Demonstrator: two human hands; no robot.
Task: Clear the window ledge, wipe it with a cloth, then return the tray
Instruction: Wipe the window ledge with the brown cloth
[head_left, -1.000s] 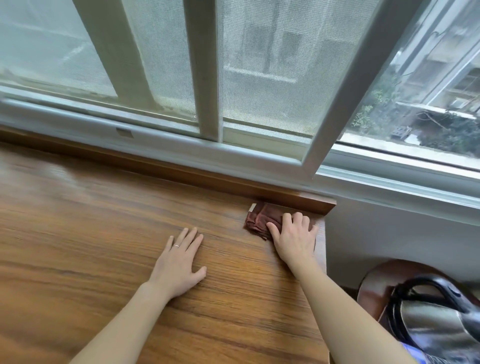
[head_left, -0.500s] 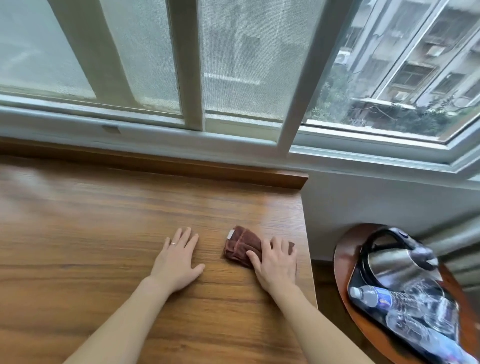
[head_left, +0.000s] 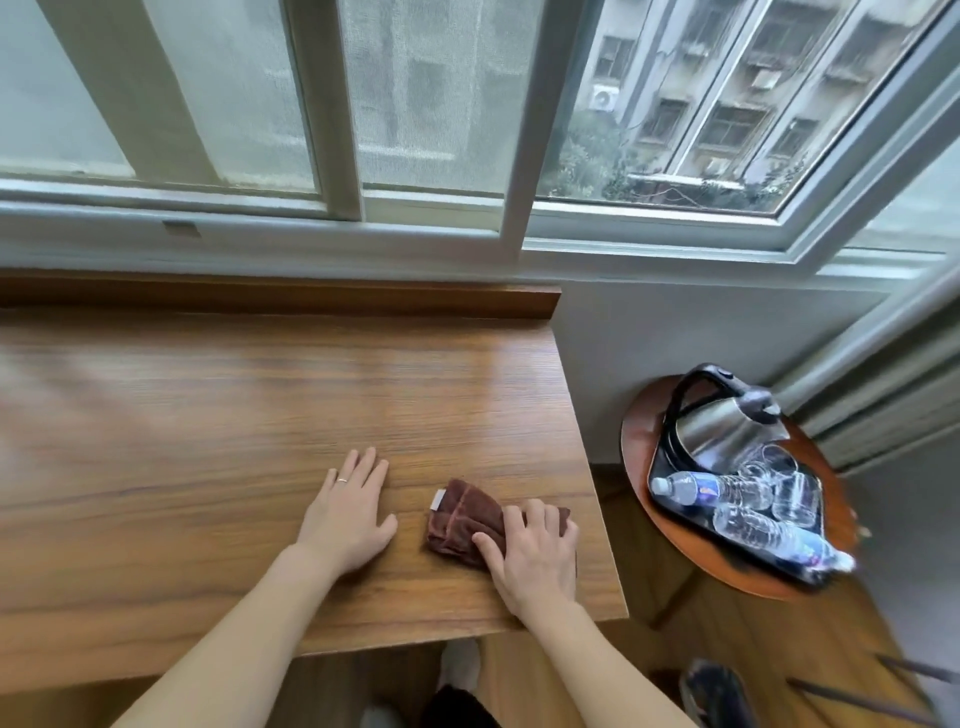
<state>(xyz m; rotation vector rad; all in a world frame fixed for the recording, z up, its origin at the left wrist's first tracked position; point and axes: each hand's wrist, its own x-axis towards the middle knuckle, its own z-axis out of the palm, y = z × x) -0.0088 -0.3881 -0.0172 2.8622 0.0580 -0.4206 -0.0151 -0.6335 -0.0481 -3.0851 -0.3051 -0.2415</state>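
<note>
Now cloth (head_left: 457, 514) under right hand (head_left: 535, 558).

Both forearms bare, reaching fwd. Left hand (head_left: 349, 517) flat, palm down, fingers straight & together, ring on one finger. Right hand (head_left: 535, 558) palm down, fingers slightly bent, pressing down.

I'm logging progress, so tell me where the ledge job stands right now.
Done, by the look of it: the wooden ledge is cleared; the tray with kettle, bottles and glasses sits on the round side table. In hand: the right hand presses the brown cloth near the ledge's right front corner, while the left hand rests flat beside it. Left: finish wiping, then return the tray.
</note>
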